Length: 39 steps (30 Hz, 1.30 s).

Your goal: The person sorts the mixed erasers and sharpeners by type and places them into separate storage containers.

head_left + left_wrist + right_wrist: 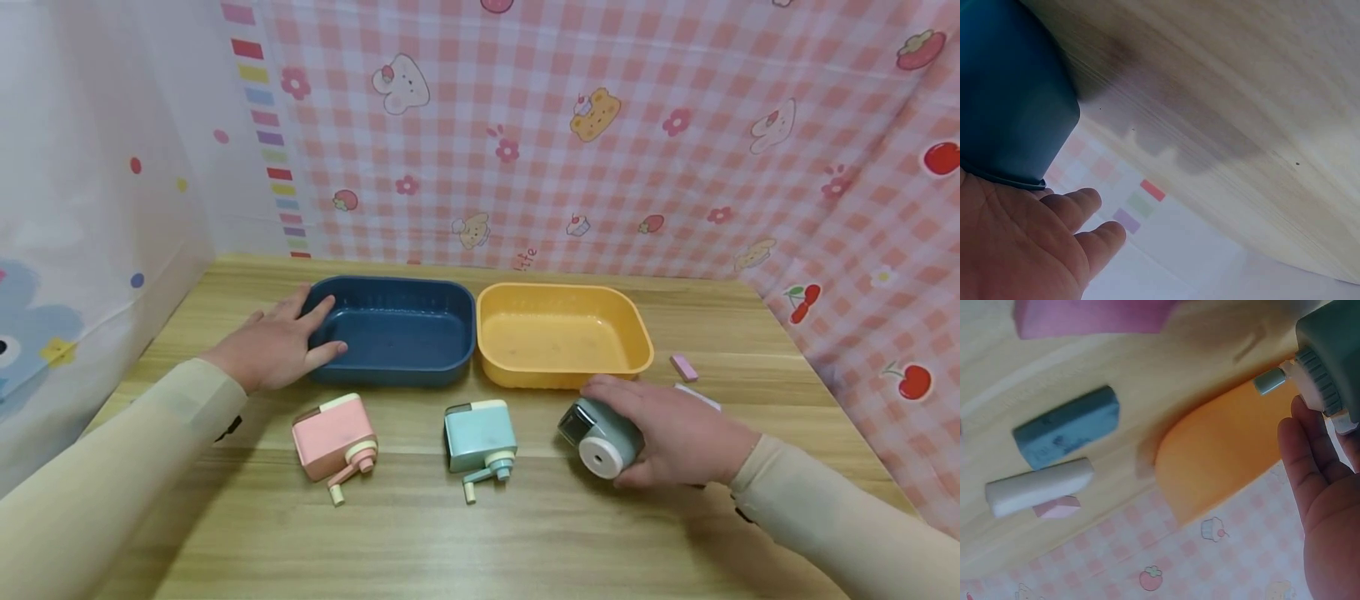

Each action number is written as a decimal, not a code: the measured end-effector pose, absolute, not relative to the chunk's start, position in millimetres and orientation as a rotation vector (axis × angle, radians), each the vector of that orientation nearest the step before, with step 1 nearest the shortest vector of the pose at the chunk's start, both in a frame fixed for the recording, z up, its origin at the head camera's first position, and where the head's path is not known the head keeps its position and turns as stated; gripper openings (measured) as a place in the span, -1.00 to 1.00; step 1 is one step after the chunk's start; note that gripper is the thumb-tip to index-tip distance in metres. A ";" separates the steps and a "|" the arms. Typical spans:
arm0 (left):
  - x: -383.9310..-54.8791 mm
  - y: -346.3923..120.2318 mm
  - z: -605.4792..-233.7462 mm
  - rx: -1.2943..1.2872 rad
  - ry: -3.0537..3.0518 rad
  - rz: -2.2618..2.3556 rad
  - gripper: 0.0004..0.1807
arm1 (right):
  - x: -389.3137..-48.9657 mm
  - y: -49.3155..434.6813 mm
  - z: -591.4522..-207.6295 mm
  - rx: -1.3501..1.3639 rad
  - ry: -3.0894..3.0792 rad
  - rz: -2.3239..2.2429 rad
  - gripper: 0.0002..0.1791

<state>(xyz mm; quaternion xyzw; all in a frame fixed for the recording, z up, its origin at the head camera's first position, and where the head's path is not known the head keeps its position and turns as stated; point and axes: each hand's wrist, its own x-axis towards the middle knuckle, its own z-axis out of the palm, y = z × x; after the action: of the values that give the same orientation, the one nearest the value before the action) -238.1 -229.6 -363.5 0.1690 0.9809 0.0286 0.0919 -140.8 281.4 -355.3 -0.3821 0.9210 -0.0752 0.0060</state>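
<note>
My right hand [675,437] grips a grey-green pencil sharpener [621,429] with a round white face, tilted in front of the yellow tray [562,379]. Its crank [1270,381] shows in the right wrist view. My left hand [270,346] rests on the left rim of the dark blue tray [390,377], fingers spread and the thumb over the inside. Between the hands stand a pink crank sharpener [333,435] and a light teal one [482,435], in front of the trays.
Right of the yellow tray lies a small pink block [684,367]. In the right wrist view lie a blue-green block [1069,428], a white block [1040,486] and a larger magenta piece [1091,317]. A checked cloth [525,192] hangs behind the wooden table [420,542].
</note>
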 end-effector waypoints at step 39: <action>-237.8 -229.9 -364.8 0.497 2.916 0.125 0.00 | -152.6 241.8 -314.8 -1.134 2.779 -0.639 0.21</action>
<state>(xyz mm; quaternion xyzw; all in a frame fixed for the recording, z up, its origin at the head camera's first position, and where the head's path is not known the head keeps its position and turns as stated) -237.8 -229.9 -364.8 0.1671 0.9809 0.0420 0.0903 -152.6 241.8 -314.8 -0.3691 0.9050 -0.2082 0.0363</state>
